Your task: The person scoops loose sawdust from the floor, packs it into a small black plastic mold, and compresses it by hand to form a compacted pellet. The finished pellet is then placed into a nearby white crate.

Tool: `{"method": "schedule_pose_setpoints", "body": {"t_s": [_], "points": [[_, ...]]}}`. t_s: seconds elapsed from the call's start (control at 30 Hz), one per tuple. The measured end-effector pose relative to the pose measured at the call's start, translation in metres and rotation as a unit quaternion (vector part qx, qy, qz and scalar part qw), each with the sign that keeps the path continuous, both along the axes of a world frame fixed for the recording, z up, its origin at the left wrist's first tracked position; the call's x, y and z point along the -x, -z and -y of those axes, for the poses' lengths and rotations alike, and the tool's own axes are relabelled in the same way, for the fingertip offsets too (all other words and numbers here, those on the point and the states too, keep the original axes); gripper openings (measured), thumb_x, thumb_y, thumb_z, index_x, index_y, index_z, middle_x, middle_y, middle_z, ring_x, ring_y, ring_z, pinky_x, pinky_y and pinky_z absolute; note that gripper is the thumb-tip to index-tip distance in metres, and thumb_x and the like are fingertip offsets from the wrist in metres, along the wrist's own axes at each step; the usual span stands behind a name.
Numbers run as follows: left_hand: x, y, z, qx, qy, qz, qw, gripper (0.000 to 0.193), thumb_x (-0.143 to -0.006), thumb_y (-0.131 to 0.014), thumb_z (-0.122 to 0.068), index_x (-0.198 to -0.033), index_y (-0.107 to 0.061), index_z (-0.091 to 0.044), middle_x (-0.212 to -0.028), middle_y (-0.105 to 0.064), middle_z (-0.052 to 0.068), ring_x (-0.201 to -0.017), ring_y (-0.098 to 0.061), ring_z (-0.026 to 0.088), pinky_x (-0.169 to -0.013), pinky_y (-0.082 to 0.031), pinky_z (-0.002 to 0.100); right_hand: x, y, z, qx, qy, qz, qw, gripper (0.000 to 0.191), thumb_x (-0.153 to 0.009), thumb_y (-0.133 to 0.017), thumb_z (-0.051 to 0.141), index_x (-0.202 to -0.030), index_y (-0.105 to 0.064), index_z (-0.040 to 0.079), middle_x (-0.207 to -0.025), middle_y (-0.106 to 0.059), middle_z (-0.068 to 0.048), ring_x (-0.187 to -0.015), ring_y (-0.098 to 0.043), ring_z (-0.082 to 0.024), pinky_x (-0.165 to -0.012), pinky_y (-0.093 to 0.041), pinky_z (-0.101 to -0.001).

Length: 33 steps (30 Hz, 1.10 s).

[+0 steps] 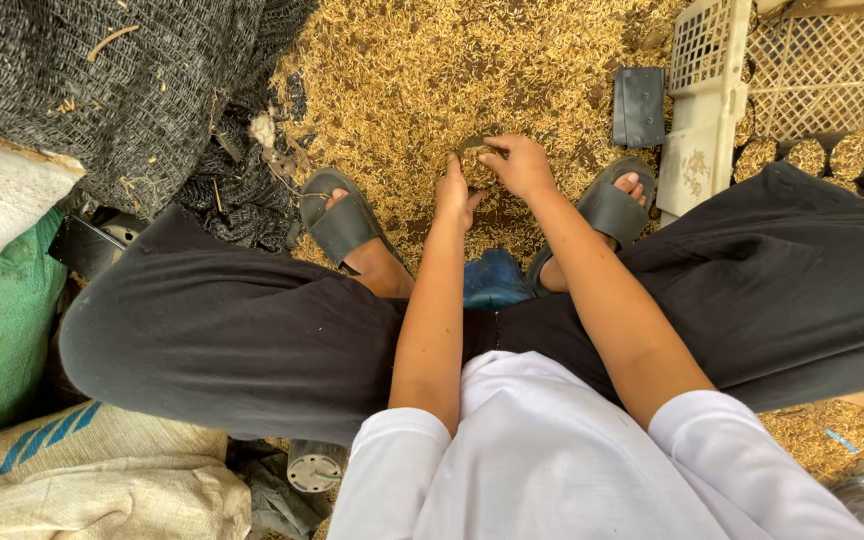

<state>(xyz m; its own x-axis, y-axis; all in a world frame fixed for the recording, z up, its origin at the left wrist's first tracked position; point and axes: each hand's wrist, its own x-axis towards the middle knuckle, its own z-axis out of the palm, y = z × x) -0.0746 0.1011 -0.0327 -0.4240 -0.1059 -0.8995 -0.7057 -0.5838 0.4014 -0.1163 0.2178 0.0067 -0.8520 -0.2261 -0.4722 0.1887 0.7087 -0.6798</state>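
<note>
**Between our feet, a husk-filled pot in two hands**

On the ground between our sandalled feet, we hold a small dark pot [474, 165] packed with rice husk, just above the loose husk heap [452, 70] that covers the floor. Our left hand [454, 192] cups its near side, fingers curled up against the wall; our right hand [519, 165] is closed over its top and far side, thumb and fingers bent around the rim. Both hands are shut on it, not spread.

What could go wrong, as we judge it: the pot looks thin and soft, so a hard squeeze could buckle it and spill the filling back onto the heap. If one hand lets go, the pot could tip, since it rests on loose, uneven husk. Leaning this far forward over our knees also puts our balance at some risk, and the left sandal [340, 222] and right sandal [610, 208] stand on husk that may slide.

Much is hard to make out. Our hands cover most of the pot, so we cannot tell its full shape or whether it touches the ground. The blue thing [493, 280] under us is mostly hidden by our arms. To the right, a pale plastic crate [704, 110] is cut off by the picture's edge, with a row of filled pots [832, 155] beside it, partly behind our black trouser leg. A black flat object [639, 105] lies on the husk; we cannot tell what it is.
</note>
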Motion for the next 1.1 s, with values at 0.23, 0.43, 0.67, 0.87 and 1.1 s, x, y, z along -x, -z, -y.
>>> {"method": "schedule_pose_setpoints", "body": {"t_s": [0.23, 0.43, 0.67, 0.87, 1.1], "points": [[0.004, -0.034, 0.012, 0.040, 0.196, 0.092, 0.975, 0.081, -0.101, -0.026, -0.065, -0.152, -0.039, -0.003, -0.136, -0.055, 0.025, -0.122, -0.071, 0.036, -0.105, -0.058, 0.044, 0.000, 0.006, -0.005, -0.027, -0.058, -0.043, 0.997, 0.037, -0.088, -0.079, 0.030, -0.122, -0.077, 0.015, -0.110, -0.072, -0.017, -0.098, -0.067, -0.033, -0.090, -0.052, -0.0433], [0.008, -0.037, 0.032, 0.461, 0.331, -0.014, 0.823, 0.056, -0.106, -0.042, -0.049, -0.128, -0.071, -0.006, -0.131, -0.070, 0.016, -0.128, -0.064, 0.031, -0.110, -0.048, 0.045, -0.038, 0.004, -0.010, -0.086, -0.019, -0.194, 0.977, 0.035, -0.108, -0.065, 0.021, -0.142, -0.061, 0.013, -0.144, -0.063, -0.009, -0.130, -0.060, -0.028, -0.114, -0.050, -0.0408], [0.013, -0.009, 0.023, 0.296, 0.314, -0.224, 0.874, 0.048, -0.100, -0.051, -0.036, -0.137, -0.063, -0.008, -0.146, -0.057, 0.015, -0.134, -0.053, 0.031, -0.110, -0.038, 0.042, -0.063, 0.014, -0.002, -0.185, -0.268, -0.193, 0.926, 0.082, -0.088, -0.071, 0.032, -0.154, -0.035, -0.002, -0.163, -0.032, -0.019, -0.152, -0.025, -0.031, -0.122, -0.020, -0.0495], [0.005, 0.000, 0.019, 0.287, 0.224, -0.223, 0.904, 0.039, -0.101, -0.059, -0.034, -0.128, -0.073, -0.010, -0.134, -0.071, 0.014, -0.128, -0.067, 0.027, -0.110, -0.050, 0.036, -0.083, 0.020, 0.007, -0.223, -0.234, -0.220, 0.920, 0.079, -0.095, -0.066, 0.027, -0.161, -0.035, -0.002, -0.169, -0.033, -0.017, -0.158, -0.024, -0.026, -0.127, -0.018, -0.0458], [-0.005, -0.007, 0.023, 0.346, 0.249, -0.242, 0.872, 0.030, -0.096, -0.068, -0.026, -0.117, -0.077, -0.006, -0.119, -0.076, 0.016, -0.105, -0.074, 0.026, -0.095, -0.056, 0.037, -0.074, 0.013, 0.018, -0.283, -0.310, -0.082, 0.904, 0.070, -0.093, -0.055, 0.022, -0.155, -0.033, -0.001, -0.167, -0.028, -0.013, -0.156, -0.021, -0.023, -0.126, -0.010, -0.0527]]}}
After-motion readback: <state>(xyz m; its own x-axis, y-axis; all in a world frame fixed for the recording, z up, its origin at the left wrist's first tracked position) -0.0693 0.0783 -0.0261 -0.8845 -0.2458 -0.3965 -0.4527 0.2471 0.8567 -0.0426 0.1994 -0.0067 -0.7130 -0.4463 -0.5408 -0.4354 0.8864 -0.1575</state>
